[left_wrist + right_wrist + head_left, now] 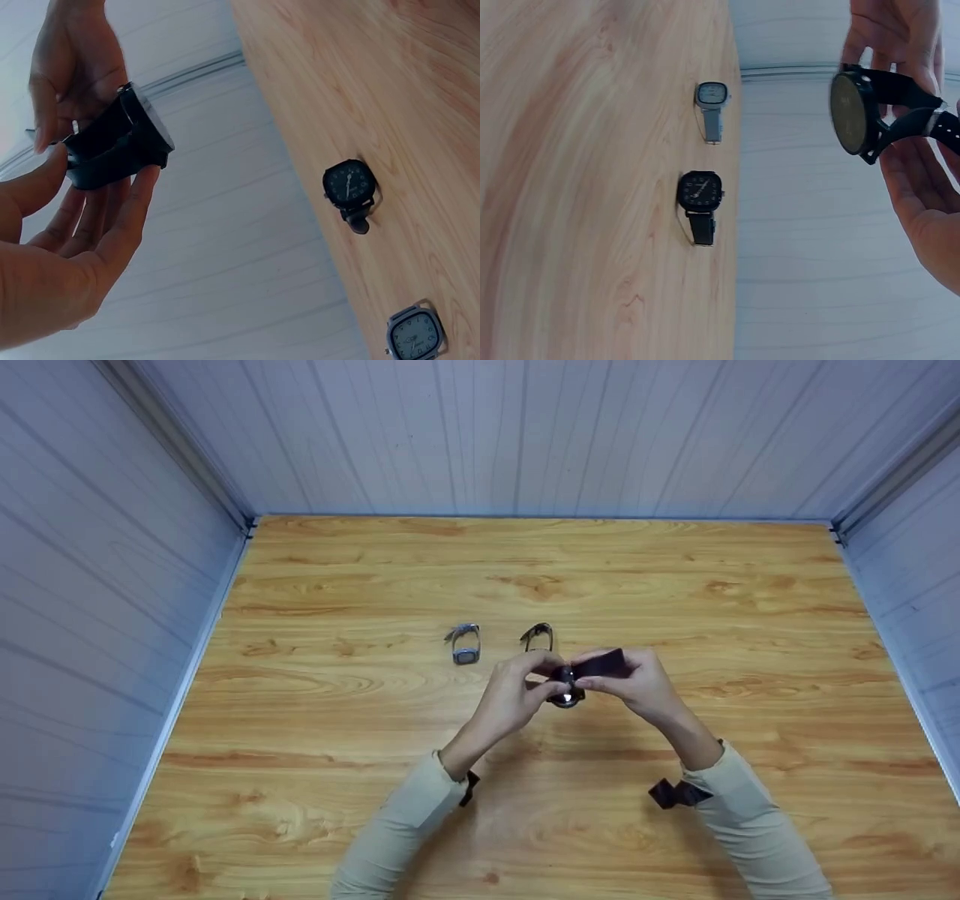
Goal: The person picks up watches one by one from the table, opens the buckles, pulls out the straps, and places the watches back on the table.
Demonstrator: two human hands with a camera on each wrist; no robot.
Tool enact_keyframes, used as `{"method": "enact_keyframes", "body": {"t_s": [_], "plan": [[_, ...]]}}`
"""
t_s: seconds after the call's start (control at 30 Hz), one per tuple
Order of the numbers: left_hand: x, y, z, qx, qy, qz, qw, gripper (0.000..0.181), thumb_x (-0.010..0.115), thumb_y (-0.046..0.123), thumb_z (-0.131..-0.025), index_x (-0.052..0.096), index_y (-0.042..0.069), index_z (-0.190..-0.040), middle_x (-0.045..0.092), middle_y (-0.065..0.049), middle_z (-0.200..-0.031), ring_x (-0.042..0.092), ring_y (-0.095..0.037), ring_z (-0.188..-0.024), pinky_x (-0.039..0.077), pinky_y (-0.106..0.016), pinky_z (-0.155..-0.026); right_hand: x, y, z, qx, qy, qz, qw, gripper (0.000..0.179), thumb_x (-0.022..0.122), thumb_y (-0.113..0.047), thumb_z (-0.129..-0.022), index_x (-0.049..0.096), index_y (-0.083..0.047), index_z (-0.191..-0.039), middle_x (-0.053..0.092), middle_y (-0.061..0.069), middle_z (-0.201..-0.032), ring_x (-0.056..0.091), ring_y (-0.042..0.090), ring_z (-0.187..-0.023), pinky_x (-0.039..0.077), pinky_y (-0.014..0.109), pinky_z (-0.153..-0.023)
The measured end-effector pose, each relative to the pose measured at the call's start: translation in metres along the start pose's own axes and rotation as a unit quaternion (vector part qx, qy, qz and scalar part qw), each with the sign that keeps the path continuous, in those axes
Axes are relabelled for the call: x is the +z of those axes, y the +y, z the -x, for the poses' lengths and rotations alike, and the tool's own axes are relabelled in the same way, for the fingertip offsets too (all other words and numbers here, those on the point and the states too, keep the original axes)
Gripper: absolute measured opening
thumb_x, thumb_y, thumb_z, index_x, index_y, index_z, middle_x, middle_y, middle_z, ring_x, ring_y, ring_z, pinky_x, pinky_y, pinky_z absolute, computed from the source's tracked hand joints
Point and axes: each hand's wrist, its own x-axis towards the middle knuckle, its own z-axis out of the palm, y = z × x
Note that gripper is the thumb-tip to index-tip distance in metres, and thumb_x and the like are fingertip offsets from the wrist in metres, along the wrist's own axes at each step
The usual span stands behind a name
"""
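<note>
A wristwatch with a large round dial and a black strap [911, 124] is held up between both hands above the table. Its strap is bent into a loop, with a metal buckle visible in the right wrist view. My left hand [514, 694] pinches the watch by its case side and strap, thumb toward me. From the other side my right hand [641, 682] grips the strap, whose wide dark end [604, 664] sticks out past the fingers. In the left wrist view the dial [152, 120] is seen nearly edge-on.
Two more watches stand on the wooden table [337, 720] beyond the hands: a grey one [466, 655] on the left and a black one [701, 191], partly behind my left hand in the head view. Pale panel walls [480, 442] enclose the table's back and sides.
</note>
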Motion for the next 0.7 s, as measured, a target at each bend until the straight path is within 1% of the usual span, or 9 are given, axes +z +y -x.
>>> {"method": "enact_keyframes", "body": {"t_s": [0.13, 0.23, 0.43, 0.53, 0.63, 0.7], "plan": [[-0.001, -0.0017, -0.0001, 0.003, -0.005, -0.001, 1.0, 0.018, 0.066, 0.003, -0.082, 0.063, 0.0, -0.1, 0.064, -0.011, -0.096, 0.061, -0.017, -0.092, 0.052, -0.02, -0.071, -0.0004, 0.0007, 0.0017, 0.031, -0.006, 0.003, 0.9995, 0.027, 0.069, 0.004, -0.078, 0.063, 0.013, -0.102, 0.066, 0.016, -0.099, 0.064, 0.021, -0.089, 0.052, 0.025, -0.072], [-0.001, -0.002, 0.0, 0.004, -0.008, -0.005, 1.0, 0.018, 0.066, 0.002, -0.082, 0.063, -0.001, -0.1, 0.063, -0.011, -0.097, 0.06, -0.017, -0.092, 0.051, -0.019, -0.072, -0.001, 0.0013, 0.0021, 0.037, -0.017, 0.011, 0.9991, 0.028, 0.069, 0.003, -0.078, 0.062, 0.012, -0.103, 0.066, 0.015, -0.099, 0.064, 0.02, -0.087, 0.053, 0.027, -0.071], [-0.0011, 0.0001, -0.0008, 0.009, -0.009, -0.035, 0.9993, 0.017, 0.068, 0.004, -0.081, 0.064, 0.001, -0.098, 0.064, -0.009, -0.096, 0.061, -0.018, -0.089, 0.05, -0.017, -0.07, -0.0006, 0.005, 0.0013, 0.004, -0.049, 0.037, 0.9981, 0.028, 0.067, 0.005, -0.079, 0.062, 0.011, -0.105, 0.063, 0.02, -0.099, 0.062, 0.022, -0.09, 0.052, 0.029, -0.074], [-0.0011, 0.0001, -0.0012, 0.008, -0.007, -0.049, 0.9987, 0.015, 0.069, 0.006, -0.081, 0.064, 0.002, -0.095, 0.065, -0.008, -0.094, 0.062, -0.017, -0.088, 0.05, -0.017, -0.069, -0.0003, 0.0066, 0.0019, -0.002, -0.055, 0.046, 0.9974, 0.029, 0.067, 0.004, -0.079, 0.062, 0.01, -0.107, 0.062, 0.021, -0.099, 0.062, 0.022, -0.09, 0.052, 0.03, -0.075], [-0.0016, 0.0004, -0.0011, -0.003, -0.008, -0.041, 0.9991, 0.016, 0.069, 0.005, -0.081, 0.064, 0.002, -0.096, 0.065, -0.009, -0.093, 0.062, -0.018, -0.088, 0.051, -0.017, -0.069, -0.0006, 0.0079, 0.0028, -0.014, -0.058, 0.063, 0.9962, 0.028, 0.067, 0.005, -0.079, 0.063, 0.009, -0.106, 0.061, 0.02, -0.1, 0.061, 0.021, -0.092, 0.051, 0.032, -0.079], [-0.0022, 0.0009, -0.0012, -0.012, -0.009, -0.028, 0.9995, 0.018, 0.069, 0.004, -0.081, 0.064, 0.001, -0.098, 0.065, -0.009, -0.095, 0.061, -0.018, -0.089, 0.051, -0.018, -0.07, -0.0011, 0.0085, 0.0033, -0.027, -0.06, 0.076, 0.9949, 0.027, 0.068, 0.005, -0.078, 0.064, 0.008, -0.105, 0.061, 0.019, -0.101, 0.06, 0.021, -0.094, 0.049, 0.033, -0.083]]}}
